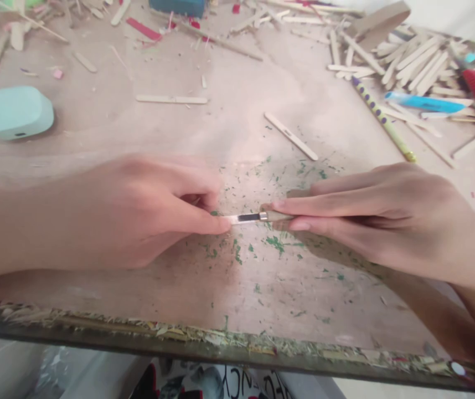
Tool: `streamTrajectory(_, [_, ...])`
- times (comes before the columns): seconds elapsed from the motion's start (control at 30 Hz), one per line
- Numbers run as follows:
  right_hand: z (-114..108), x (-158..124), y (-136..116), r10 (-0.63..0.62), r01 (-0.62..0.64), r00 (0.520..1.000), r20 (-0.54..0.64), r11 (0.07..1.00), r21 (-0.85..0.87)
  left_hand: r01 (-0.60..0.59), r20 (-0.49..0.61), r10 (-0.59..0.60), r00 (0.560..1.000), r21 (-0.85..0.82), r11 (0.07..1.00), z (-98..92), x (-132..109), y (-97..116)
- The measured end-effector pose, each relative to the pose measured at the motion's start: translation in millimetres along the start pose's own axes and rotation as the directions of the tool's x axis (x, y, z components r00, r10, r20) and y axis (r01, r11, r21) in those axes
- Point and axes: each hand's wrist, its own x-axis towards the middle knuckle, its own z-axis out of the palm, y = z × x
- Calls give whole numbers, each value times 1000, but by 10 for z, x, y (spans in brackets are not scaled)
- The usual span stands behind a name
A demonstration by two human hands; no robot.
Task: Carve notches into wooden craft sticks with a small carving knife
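Between the thumb and curled fingers of my left hand (158,208) is the end of a narrow pale craft stick (234,220), low over the tabletop. My right hand (382,213) grips a small carving tool (279,214) with a wooden handle and a silver collar. Its short dark blade (249,217) points left and lies along the stick; the exact contact is too small to make out. Green shavings (277,243) are scattered beneath and around both hands. Just beyond them rests another craft stick (290,136) with a small slot in its middle.
A mint-coloured case (13,112) sits at the left. Farther back lies a notched craft stick (171,100). At the right are a dotted pencil (382,119), a blue pen-like piece (428,103) and a heap of sticks (420,64). Debris lines the table's near edge (158,338).
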Motion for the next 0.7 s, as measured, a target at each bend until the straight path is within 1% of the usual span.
streamTrajectory(0.07, [-24,-6,1,-24,25,1000,19,999,-24,-19,-13,19,1000,-7,1000,6,0,-13])
streamTrajectory(0.13, [-35,-12,-1,-22,24,999,28,999,-38,-31,-33,30,999,-20,999,27,-9,-40])
streamTrajectory(0.23, [-28,-19,0,-21,21,1000,9,999,-39,-41,-51,39,998,-40,998,58,-29,-75])
streamTrajectory(0.33, [-6,-15,-2,-23,23,1000,1,999,-39,-6,-45,2,999,-76,997,50,-31,-68])
streamTrajectory(0.4, [11,-1,-13,-12,12,1000,18,1000,-28,21,-28,-23,999,-79,997,31,-19,-50])
streamTrajectory(0.53, [39,33,-44,-5,5,1000,10,1000,13,13,-22,-15,1000,-81,997,14,9,-40])
streamTrajectory(0.7, [45,20,-36,17,-17,1000,17,1000,-9,5,-26,-7,1000,-68,998,12,20,-30])
